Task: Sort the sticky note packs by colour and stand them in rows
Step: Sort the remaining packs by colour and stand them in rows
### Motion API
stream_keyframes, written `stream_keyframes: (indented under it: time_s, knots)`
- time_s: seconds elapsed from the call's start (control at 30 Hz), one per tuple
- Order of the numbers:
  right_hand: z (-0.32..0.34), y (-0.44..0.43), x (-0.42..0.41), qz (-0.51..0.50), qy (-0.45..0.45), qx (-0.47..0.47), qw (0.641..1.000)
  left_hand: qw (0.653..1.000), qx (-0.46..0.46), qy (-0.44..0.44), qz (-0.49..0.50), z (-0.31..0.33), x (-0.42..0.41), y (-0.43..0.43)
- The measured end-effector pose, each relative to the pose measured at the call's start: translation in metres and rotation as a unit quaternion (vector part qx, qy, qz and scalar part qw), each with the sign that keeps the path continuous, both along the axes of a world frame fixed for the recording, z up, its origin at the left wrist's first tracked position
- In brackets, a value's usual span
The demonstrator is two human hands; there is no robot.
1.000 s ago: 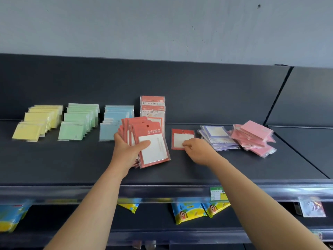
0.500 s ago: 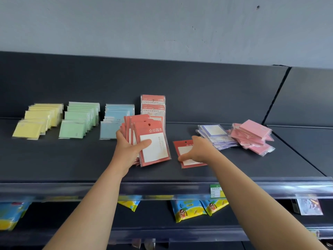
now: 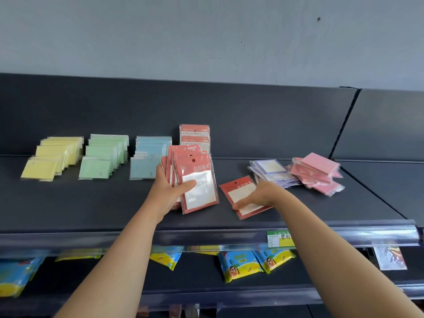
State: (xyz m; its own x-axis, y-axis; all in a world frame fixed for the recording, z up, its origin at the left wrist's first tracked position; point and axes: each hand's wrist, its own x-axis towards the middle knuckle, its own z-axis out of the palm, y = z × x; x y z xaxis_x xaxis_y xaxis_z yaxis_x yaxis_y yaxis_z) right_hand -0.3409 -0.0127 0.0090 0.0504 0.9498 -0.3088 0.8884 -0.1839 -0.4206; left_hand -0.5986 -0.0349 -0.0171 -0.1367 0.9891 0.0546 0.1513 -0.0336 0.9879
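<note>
Red sticky note pack (image 3: 237, 191), flat beside the red fan (image 3: 199, 189) gripped in the left hand (image 3: 168, 196)'s curled fingers (image 3: 188, 185): judged light, slick, card-stiff, best edge-pinched; covered by the right hand (image 3: 261, 195), grip indiscernible.

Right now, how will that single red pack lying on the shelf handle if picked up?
The red pack is likely stiff and light: matching packs stand unbent in the left hand. Its glossy wrap probably slides on the shelf, and lying flat it may resist pinching.
</note>
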Motion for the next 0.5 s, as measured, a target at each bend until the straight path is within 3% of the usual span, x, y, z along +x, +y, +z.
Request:
stream_keyframes:
  time_s: [0.07, 0.13, 0.2, 0.5]
  knots:
    - [-0.005, 0.001, 0.005, -0.029, 0.096, 0.051, 0.994, 1.0, 0.001, 0.0, -0.004, 0.0, 0.0, 0.0]
    - [-0.009, 0.002, 0.007, -0.028, 0.267, 0.086, 0.96, 1.0, 0.003, 0.0, -0.003, -0.001, 0.002, -0.001]
    - [-0.01, 0.001, 0.003, 0.001, 0.37, 0.091, 0.924, 1.0, 0.006, -0.007, -0.007, -0.001, 0.004, 0.0]
    - [-0.017, -0.011, -0.042, 0.072, 0.41, 0.056, 0.908, 0.995, 0.03, 0.022, -0.091, -0.005, 0.024, 0.0]
